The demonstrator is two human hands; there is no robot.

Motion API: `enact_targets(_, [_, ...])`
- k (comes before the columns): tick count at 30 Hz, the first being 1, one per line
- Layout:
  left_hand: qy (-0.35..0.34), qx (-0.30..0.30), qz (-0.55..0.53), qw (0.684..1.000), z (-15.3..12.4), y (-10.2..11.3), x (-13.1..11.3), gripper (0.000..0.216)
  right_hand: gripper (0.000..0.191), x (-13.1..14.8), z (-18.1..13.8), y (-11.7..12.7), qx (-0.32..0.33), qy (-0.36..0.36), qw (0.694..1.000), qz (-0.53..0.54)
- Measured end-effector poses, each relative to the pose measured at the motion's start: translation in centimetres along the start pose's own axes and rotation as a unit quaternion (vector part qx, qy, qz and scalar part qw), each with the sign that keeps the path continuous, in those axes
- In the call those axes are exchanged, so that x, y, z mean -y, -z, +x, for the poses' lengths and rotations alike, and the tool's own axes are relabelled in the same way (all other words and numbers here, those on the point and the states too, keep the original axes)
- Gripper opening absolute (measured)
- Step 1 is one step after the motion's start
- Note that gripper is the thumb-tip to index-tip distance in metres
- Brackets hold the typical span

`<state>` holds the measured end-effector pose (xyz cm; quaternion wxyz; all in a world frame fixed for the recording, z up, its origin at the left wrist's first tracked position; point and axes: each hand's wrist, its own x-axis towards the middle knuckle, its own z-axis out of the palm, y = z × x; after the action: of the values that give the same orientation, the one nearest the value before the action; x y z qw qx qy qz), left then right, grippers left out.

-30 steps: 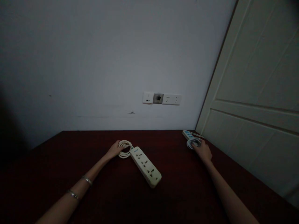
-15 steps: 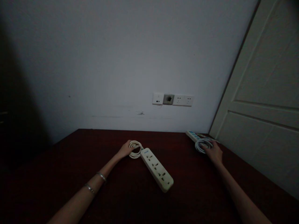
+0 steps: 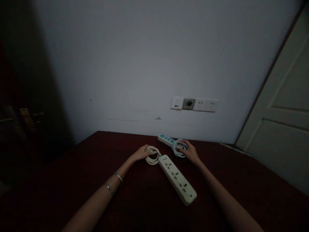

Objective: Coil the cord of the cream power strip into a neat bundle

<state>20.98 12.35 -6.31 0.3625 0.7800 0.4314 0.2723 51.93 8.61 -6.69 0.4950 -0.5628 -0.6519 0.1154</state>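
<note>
A cream power strip (image 3: pixel 177 179) lies slantwise on the dark red table (image 3: pixel 135 206), its coiled cream cord (image 3: pixel 152 154) at its far end. My left hand (image 3: pixel 141 153) rests on that coil, fingers curled round it. A smaller white power strip with blue switches (image 3: pixel 166 140) lies further back, its coiled white cord (image 3: pixel 179 147) beside it. My right hand (image 3: pixel 190 152) grips this white coil. Both arms reach forward; the left wrist wears two bracelets.
A row of wall sockets (image 3: pixel 194 104) sits on the white wall above the table's back edge. A pale panelled door (image 3: pixel 280 119) stands at the right. A dark area with a handle-like fitting (image 3: pixel 23 117) lies at the left.
My right hand has dragged the small blue-switched strip and its coil leftward from the table's right edge to beside the cream strip. The view has turned left. My left hand stays on the cream coil.
</note>
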Motion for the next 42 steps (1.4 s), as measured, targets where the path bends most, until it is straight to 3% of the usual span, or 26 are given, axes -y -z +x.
enact_targets(7, [0.0, 0.037, -0.03, 0.999, -0.5, 0.5, -0.4, 0.047, 0.047, -2.2, 1.1, -2.9, -0.004, -0.031, 1.0, 0.003])
enact_targets(14, [-0.005, 0.02, 0.032, 0.999, -0.4, 0.6, -0.4, 0.043, 0.054, -3.5, 1.3, -3.1, 0.005, -0.042, 0.999, -0.007])
enact_targets(18, [-0.022, -0.005, 0.089, 0.996, -0.4, 0.5, -0.8, 0.036, 0.07, -2.8, 1.3, -2.7, 0.023, -0.048, 0.999, -0.004])
enact_targets(21, [-0.023, -0.034, 0.112, 0.993, -0.5, 0.2, -0.9, 0.032, 0.08, -1.3, 1.9, -1.6, 0.061, -0.073, 0.995, -0.013])
enact_targets(25, [-0.032, -0.047, 0.093, 0.994, -0.6, -0.5, -0.9, 0.032, 0.053, 3.1, 2.7, 0.8, 0.145, -0.111, 0.971, -0.151])
enact_targets(28, [-0.042, -0.065, 0.091, 0.993, -0.6, -0.8, -0.9, 0.031, 0.032, 7.7, 2.3, 1.4, 0.178, -0.031, 0.968, -0.175])
enact_targets(30, [-0.054, -0.086, 0.095, 0.99, -0.6, -0.9, -1.0, 0.031, 0.029, 10.6, 1.4, 0.6, 0.192, 0.054, 0.969, -0.149])
enact_targets(33, [-0.071, -0.12, 0.099, 0.985, -0.7, -0.8, -1.5, 0.032, 0.02, 13.3, -0.5, -2.1, 0.231, 0.145, 0.941, -0.199])
enact_targets(37, [-0.082, -0.138, 0.109, 0.981, -1.0, -0.6, -2.5, 0.032, 0.024, 13.9, -2.7, -5.6, 0.232, 0.134, 0.91, -0.316])
enact_targets(42, [-0.097, -0.127, 0.1, 0.982, -1.2, -0.3, -3.7, 0.031, 0.026, 12.7, -3.7, -7.3, 0.203, 0.105, 0.906, -0.355])
